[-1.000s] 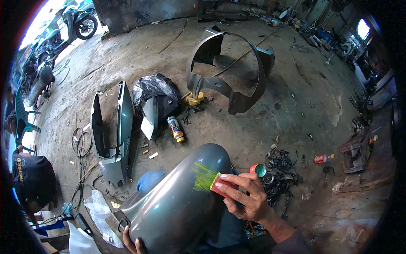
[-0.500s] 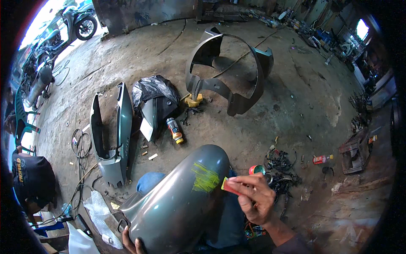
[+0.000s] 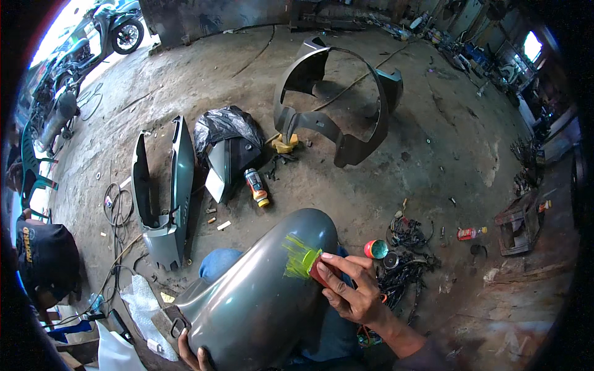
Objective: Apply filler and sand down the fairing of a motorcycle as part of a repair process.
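A glossy grey motorcycle fender (image 3: 247,309) lies across my lap, its rounded end pointing away to the right. Fingers of my left hand (image 3: 193,353) curl over its lower left edge; the rest of that hand is hidden. Pinched in my right hand (image 3: 356,287) is a small red spreader (image 3: 323,272), its yellow-green-coated edge pressed against the fender. Streaky yellow-green putty (image 3: 298,255) covers a patch near the rounded end. Just beyond my right hand stands an open red can (image 3: 375,248) with a teal inside.
Ahead on the concrete floor lie a grey tail fairing (image 3: 176,191), a panel under a black plastic bag (image 3: 226,130), a bottle (image 3: 256,188) and a large dark ring-shaped fairing (image 3: 365,148). Tangled black wiring (image 3: 405,272) is at right, near a wooden crate (image 3: 518,226).
My right hand has moved left, bringing the spreader from beside the fender onto the putty patch. The red can shows more fully. My left hand keeps its place.
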`<state>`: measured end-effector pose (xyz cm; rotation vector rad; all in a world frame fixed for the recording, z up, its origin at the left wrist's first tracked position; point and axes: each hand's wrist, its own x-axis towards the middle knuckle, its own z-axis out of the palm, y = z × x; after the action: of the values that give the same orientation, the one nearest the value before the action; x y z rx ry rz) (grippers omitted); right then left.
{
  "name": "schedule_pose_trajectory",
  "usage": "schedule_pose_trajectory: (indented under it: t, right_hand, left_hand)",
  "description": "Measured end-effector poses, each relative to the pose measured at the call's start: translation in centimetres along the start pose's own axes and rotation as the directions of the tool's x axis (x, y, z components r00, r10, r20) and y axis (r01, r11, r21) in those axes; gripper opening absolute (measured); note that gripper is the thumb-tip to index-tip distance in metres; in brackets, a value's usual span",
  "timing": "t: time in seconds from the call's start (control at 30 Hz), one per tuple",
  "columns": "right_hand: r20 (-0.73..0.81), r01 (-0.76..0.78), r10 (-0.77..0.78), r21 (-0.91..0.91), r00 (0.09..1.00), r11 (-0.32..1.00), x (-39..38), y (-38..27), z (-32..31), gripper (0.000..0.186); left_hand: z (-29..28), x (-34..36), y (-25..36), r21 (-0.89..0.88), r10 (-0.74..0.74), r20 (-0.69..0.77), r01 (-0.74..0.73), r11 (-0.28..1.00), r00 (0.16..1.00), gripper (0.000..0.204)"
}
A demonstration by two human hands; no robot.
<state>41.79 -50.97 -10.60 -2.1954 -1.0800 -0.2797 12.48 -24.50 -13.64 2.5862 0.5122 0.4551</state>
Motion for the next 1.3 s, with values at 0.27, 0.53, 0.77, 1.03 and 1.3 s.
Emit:
schedule_pose_trajectory:
  t: [0.27,0.53,0.77,1.03,1.3]
  right_hand:
    - [-0.073,-0.023,0.022,-0.009,0.997,1.000,-1.0,0.0,-1.6,0.042]
    - [-0.101,0.013,-0.011,0.022,0.995,1.000,3.5,0.5,-1.9,0.030]
    - [-0.018,0.020,-0.018,0.091,1.000,0.996,4.8,-0.1,-2.0,0.034]
    - [-0.033,0.036,-0.031,0.154,0.999,0.987,3.3,0.6,-1.7,0.039]
    - [-0.197,-0.154,0.186,0.168,0.962,0.974,1.6,0.8,-2.2,0.031]
  left_hand:
    - [0.1,1.0,0.7,-0.006,0.018,0.004,-0.018,1.000,1.000,0.129]
    - [0.4,-0.6,-1.4,0.021,0.007,0.035,-0.008,1.000,0.999,0.131]
    - [-0.4,1.0,0.6,0.028,0.035,0.020,-0.036,0.999,0.999,0.132]
    - [-0.1,0.5,0.4,-0.003,0.064,0.005,-0.064,0.998,0.998,0.131]
    - [0.2,0.2,0.0,-0.005,0.018,-0.006,-0.018,1.000,1.000,0.129]
